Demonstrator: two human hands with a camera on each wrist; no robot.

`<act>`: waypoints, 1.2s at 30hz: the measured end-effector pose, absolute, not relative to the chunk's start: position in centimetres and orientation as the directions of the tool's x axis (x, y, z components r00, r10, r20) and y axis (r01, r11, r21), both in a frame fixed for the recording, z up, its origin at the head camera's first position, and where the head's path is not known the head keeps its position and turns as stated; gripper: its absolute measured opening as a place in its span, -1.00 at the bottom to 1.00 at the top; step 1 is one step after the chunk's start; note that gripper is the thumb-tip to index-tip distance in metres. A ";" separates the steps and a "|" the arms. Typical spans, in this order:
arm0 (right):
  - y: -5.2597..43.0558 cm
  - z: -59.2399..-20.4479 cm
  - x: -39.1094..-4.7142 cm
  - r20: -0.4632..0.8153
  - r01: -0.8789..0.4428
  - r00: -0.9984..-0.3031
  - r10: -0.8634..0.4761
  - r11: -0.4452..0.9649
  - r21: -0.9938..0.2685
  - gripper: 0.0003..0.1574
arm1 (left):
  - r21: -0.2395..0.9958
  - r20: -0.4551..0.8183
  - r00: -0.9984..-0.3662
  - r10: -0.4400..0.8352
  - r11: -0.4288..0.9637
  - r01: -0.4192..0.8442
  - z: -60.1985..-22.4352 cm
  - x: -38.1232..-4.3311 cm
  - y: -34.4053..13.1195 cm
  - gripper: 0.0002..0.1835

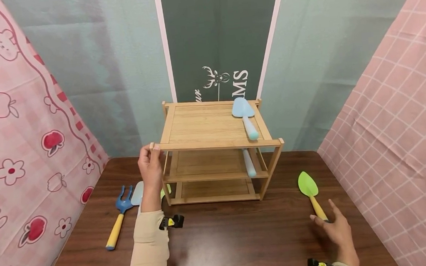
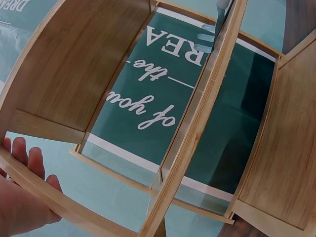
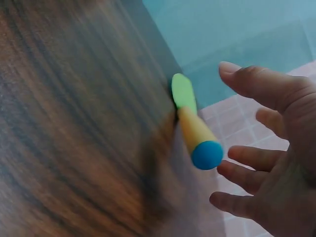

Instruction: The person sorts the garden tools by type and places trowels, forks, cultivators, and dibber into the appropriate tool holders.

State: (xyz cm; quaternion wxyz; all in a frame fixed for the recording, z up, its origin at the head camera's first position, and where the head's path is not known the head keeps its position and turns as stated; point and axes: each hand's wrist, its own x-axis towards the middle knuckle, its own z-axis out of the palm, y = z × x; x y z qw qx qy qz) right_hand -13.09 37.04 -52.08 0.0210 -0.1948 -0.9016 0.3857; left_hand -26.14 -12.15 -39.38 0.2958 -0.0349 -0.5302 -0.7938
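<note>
A three-tier wooden shelf rack (image 1: 214,144) stands at the middle back of the table. My left hand (image 1: 151,169) grips its front left upright near the top; in the left wrist view the fingers (image 2: 35,160) curl behind the wood. At the right, a toy trowel with a green blade (image 1: 308,184) and yellow handle lies on the table. My right hand (image 1: 338,228) hovers over the handle's end, fingers spread and apart from it in the right wrist view. A light blue shovel (image 1: 250,126) rests on the top tier's right side.
On the middle tier lies another tool, its pale handle (image 1: 249,163) showing. Left of the rack are a blue fork with a yellow handle (image 1: 115,231), a pale blue tool (image 1: 137,194) and a green tool (image 1: 168,190), both partly behind my left arm. Curtains surround the table (image 1: 236,244).
</note>
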 end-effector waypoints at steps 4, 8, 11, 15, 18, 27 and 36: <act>37.2 -52.8 -13.2 -0.117 0.355 -0.906 0.407 0.579 -0.734 0.30 | 0.817 0.375 -0.819 -0.434 -0.264 0.513 -39.3 -26.1 -12.2 -0.85; 37.5 -53.2 -13.4 -0.131 0.377 -0.894 0.428 0.562 -0.736 0.30 | 0.817 0.376 -0.820 -0.433 -0.262 0.513 -39.3 -26.1 -12.2 -0.87; 37.7 -53.4 -13.5 -0.137 0.385 -0.891 0.432 0.561 -0.733 0.29 | 0.815 0.381 -0.817 -0.432 -0.261 0.518 -39.4 -26.1 -12.2 -0.86; 37.7 -53.6 -13.5 -0.147 0.391 -0.890 0.432 0.554 -0.735 0.29 | 0.814 0.386 -0.815 -0.432 -0.256 0.521 -39.3 -26.1 -12.3 -0.84; 37.6 -53.8 -13.4 -0.160 0.392 -0.894 0.419 0.555 -0.733 0.27 | 0.815 0.385 -0.816 -0.432 -0.257 0.520 -39.3 -26.1 -12.3 -0.85; 37.7 -54.4 -13.8 -0.163 0.417 -0.889 0.428 0.607 -0.676 0.08 | 0.812 0.385 -0.817 -0.429 -0.263 0.521 -39.4 -26.1 -12.2 -0.89; 37.6 -55.2 -14.1 -0.041 0.392 -0.881 0.472 0.678 -0.622 -0.22 | 0.825 0.378 -0.823 -0.425 -0.248 0.507 -39.5 -26.1 -12.3 -0.86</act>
